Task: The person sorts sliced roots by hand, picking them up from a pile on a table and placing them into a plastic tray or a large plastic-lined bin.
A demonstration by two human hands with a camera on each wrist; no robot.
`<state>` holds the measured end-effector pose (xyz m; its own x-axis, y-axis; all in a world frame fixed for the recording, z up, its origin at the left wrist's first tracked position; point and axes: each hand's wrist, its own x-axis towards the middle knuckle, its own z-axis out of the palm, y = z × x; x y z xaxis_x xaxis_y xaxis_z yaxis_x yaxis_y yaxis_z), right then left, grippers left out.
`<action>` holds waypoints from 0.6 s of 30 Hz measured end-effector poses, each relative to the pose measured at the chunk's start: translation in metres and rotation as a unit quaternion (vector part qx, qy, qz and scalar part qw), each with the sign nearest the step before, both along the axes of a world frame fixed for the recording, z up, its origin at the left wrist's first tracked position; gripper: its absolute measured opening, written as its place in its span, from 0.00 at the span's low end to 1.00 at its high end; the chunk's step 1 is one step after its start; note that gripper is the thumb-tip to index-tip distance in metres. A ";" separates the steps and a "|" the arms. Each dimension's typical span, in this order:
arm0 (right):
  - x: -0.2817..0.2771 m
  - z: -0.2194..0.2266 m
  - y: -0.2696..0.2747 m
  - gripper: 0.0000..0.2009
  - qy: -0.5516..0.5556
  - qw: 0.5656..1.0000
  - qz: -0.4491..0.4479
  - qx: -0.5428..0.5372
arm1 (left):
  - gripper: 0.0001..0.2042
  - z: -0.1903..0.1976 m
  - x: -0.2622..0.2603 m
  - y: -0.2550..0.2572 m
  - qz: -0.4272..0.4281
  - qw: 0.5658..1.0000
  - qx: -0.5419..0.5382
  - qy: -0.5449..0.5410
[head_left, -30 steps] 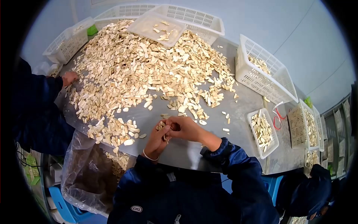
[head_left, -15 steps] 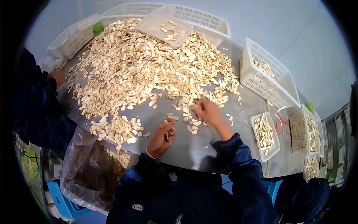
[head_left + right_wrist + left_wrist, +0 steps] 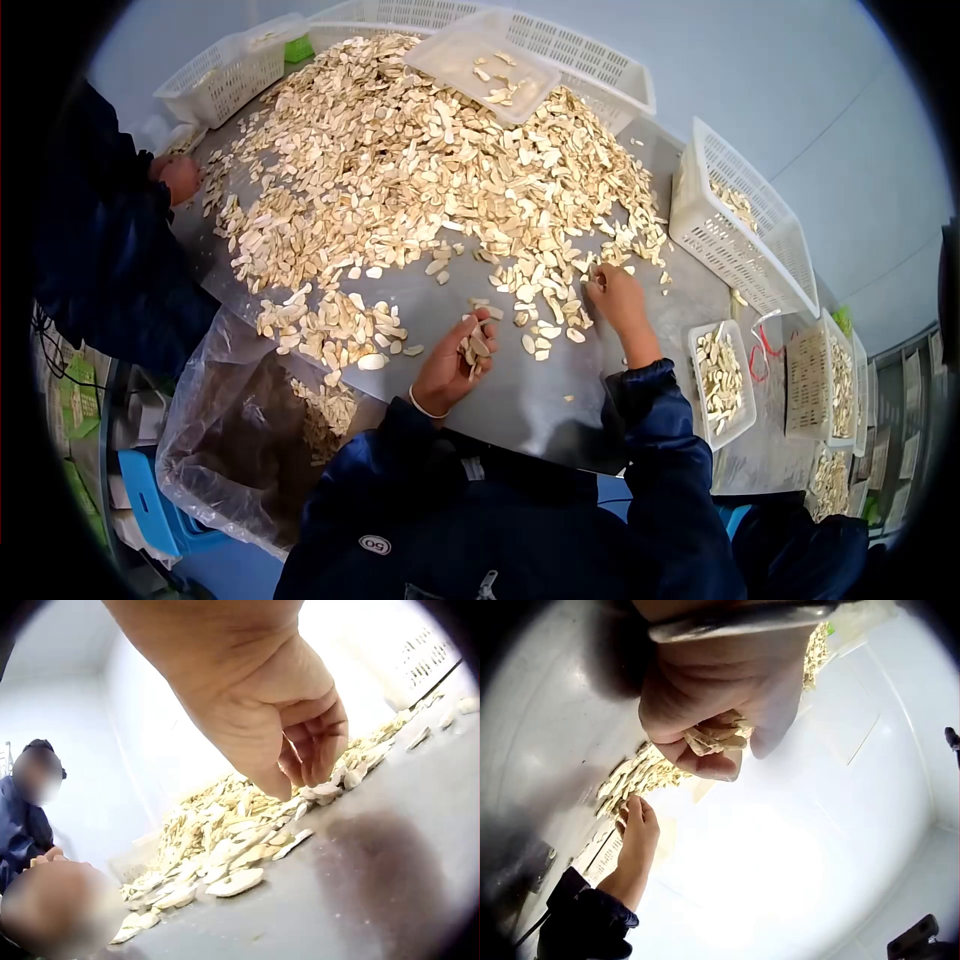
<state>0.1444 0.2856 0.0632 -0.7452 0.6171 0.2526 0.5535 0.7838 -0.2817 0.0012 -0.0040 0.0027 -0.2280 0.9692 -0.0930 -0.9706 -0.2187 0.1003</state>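
Observation:
My left hand [image 3: 445, 372] holds several pale dried slices [image 3: 477, 348] above the table's front part, its fingers curled round them. In the left wrist view those slices [image 3: 716, 739] poke out between thumb and fingers. My right hand [image 3: 622, 308] reaches to the right front edge of a big pile of the same slices [image 3: 390, 170]. Its fingertips are right at the loose slices on the table, as the right wrist view shows, with a gap between thumb [image 3: 279, 784] and fingers. Some loose slices [image 3: 545, 330] lie between the two hands.
A shallow clear tray [image 3: 545, 78] rests on the pile's back. White slotted baskets [image 3: 740, 240] stand right and behind. A small white tray of slices [image 3: 722, 385] is at right. Lower left, a plastic-lined bin [image 3: 215, 430] holds slices. Another person's hand [image 3: 180, 178] is at left.
The hands, together at first, have come apart. My right hand has moved out to the right, to the pile's edge; the left keeps its slices. The whole scene shifts slightly as the head turns.

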 end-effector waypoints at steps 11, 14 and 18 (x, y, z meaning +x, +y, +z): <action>0.002 -0.020 0.013 0.08 0.002 0.998 -0.016 0.059 | 0.20 0.003 0.000 0.002 0.014 0.999 -0.044 -0.019; 0.006 -0.020 0.020 0.09 0.001 0.999 -0.018 0.029 | 0.21 0.008 0.001 0.002 0.016 0.998 -0.047 -0.024; 0.013 -0.024 0.026 0.10 0.068 0.985 0.024 -0.155 | 0.21 0.007 0.001 0.003 0.013 0.999 -0.027 -0.044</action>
